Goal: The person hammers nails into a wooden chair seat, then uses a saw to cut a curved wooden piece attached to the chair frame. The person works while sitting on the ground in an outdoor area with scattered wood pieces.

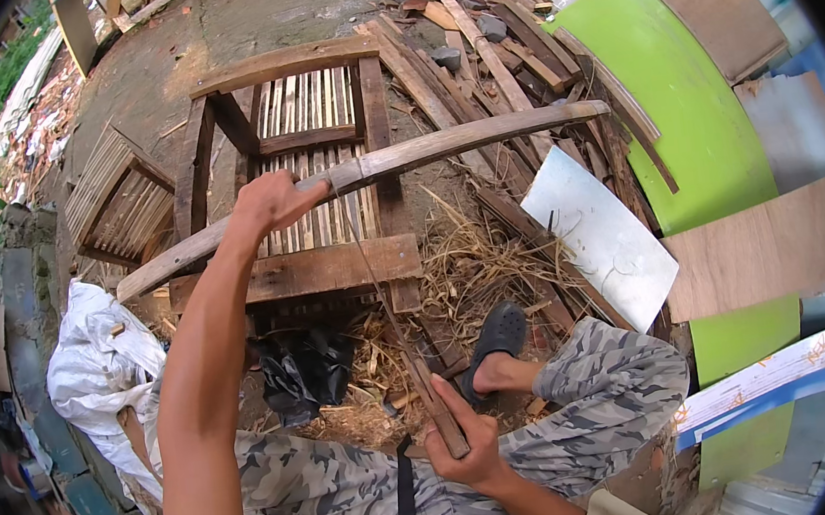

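While the person sits low in grey camouflage trousers (587, 390), the right hand (464, 443) is nearest, its fingers (478, 418) wrapped around the dark wooden handle of a thin long blade (387, 300). That blade rises away from the hand and leans slightly left, its far tip meeting the long curved strip of pale split wood (373, 166). A foot in a black rubber clog (498, 334) rests just right of the blade, on a litter of dry straw-coloured shavings (474, 266). Left of the knees lies a crumpled black plastic bag (304, 369), and farther left a white woven sack (92, 362).

Farther off, the left hand (271, 204) has its fingers (300, 191) closed around the curved strip, which runs from lower left to upper right across a low brown wooden frame with bamboo slats (321, 156). To the right lie a white flat panel (602, 238) and a bright green curved sheet (689, 118). Beyond them, a heap of dark scrap timber (492, 58) covers the far ground.
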The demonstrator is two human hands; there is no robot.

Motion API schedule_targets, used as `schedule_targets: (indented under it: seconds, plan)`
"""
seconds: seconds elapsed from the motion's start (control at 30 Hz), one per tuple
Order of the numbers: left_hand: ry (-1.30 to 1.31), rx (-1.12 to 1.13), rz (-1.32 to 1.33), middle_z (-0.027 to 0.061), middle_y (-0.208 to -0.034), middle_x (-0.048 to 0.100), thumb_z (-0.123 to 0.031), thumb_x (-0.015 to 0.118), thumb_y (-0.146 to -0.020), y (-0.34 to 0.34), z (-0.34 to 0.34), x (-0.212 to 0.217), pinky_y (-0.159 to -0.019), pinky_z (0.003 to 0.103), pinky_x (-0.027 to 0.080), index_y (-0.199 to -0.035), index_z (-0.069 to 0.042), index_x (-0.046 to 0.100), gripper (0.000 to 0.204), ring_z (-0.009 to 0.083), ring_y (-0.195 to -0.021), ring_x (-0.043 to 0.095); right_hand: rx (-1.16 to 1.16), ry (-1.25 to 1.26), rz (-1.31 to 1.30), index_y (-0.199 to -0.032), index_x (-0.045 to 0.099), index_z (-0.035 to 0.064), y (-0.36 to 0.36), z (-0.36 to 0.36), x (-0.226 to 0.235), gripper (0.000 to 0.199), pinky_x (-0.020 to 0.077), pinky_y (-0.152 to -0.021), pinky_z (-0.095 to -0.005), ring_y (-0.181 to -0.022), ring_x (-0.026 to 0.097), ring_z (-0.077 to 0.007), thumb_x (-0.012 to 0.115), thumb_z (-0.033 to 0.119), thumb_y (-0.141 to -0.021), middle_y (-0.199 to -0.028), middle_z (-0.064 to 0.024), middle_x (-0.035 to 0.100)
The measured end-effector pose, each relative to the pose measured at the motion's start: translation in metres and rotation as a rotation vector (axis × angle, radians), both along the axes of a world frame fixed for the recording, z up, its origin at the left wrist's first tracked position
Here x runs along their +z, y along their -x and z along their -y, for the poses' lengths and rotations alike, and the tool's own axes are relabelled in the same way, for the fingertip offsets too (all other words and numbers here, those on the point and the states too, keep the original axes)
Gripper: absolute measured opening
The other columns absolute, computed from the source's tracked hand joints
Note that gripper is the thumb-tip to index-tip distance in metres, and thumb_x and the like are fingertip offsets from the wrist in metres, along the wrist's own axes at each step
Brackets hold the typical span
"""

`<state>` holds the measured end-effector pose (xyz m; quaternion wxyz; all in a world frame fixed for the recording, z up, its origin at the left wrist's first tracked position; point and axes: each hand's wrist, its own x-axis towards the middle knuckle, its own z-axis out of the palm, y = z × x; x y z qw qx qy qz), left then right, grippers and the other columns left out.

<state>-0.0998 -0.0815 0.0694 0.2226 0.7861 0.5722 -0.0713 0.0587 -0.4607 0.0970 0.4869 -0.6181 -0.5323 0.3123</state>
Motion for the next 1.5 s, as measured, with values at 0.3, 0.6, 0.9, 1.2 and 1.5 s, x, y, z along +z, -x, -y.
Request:
schedule_targets:
  seconds: [0.3, 0.6, 0.9, 1.2, 1.5]
  plan:
    - [-0.071, -0.02, -0.009, 0.0365, -0.091, 0.068, -0.063, 0.048, -0.081, -0.007, 0.004, 0.005, -0.085, 0.053, 0.053, -0.09, 0.013, 0.07, 0.08, 0.0485, -0.091, 0.069, -0.088, -0.087, -0.15, -0.144, 0.054, 0.0035, 0.005, -0.14, -0.022, 0.064, 0.0493, -0.056, -0.0346, -0.053, 0.06, -0.0258, 0.061, 0.004, -0.08, -0.072, -0.0231, 0.061]
    - [-0.047, -0.024, -0.003, 0.0389, -0.094, 0.067, -0.063, 0.048, -0.081, -0.001, 0.003, 0.004, -0.087, 0.053, 0.052, -0.091, 0.015, 0.069, 0.081, 0.0505, -0.094, 0.067, -0.037, -0.118, -0.036, -0.144, 0.051, -0.0033, 0.002, -0.053, -0.006, 0.068, 0.0561, -0.067, -0.0299, -0.077, 0.076, -0.0273, 0.061, -0.001, -0.077, -0.117, -0.027, 0.07]
    - [0.014, -0.01, 0.033, 0.0368, -0.099, 0.068, -0.067, 0.05, -0.077, 0.002, -0.001, 0.008, -0.084, 0.052, 0.053, -0.09, 0.015, 0.07, 0.085, 0.0476, -0.093, 0.068, -0.022, -0.02, -0.008, -0.144, 0.051, -0.0035, 0.007, -0.051, -0.002, 0.066, 0.0536, -0.06, -0.0303, -0.063, 0.071, -0.0221, 0.059, 0.0, -0.079, -0.105, -0.0248, 0.073]
    - [-0.012, -0.033, -0.012, 0.0299, -0.098, 0.071, -0.076, 0.049, -0.081, -0.007, -0.003, 0.008, -0.085, 0.049, 0.054, -0.092, 0.009, 0.074, 0.089, 0.0437, -0.094, 0.07, -0.072, -0.037, 0.04, -0.146, 0.051, 0.0013, 0.015, -0.146, -0.015, 0.065, 0.05, -0.057, -0.0344, -0.055, 0.06, -0.018, 0.058, 0.003, -0.081, -0.08, -0.0217, 0.066]
    - [-0.001, -0.023, -0.022, 0.0267, -0.1, 0.073, -0.077, 0.049, -0.081, 0.002, 0.0, -0.001, -0.084, 0.047, 0.054, -0.093, 0.006, 0.075, 0.088, 0.0387, -0.094, 0.071, -0.009, -0.046, 0.0, -0.145, 0.049, -0.0064, 0.006, -0.03, 0.002, 0.066, 0.0528, -0.065, -0.0269, -0.067, 0.064, -0.0136, 0.056, -0.003, -0.08, -0.112, -0.0219, 0.072]
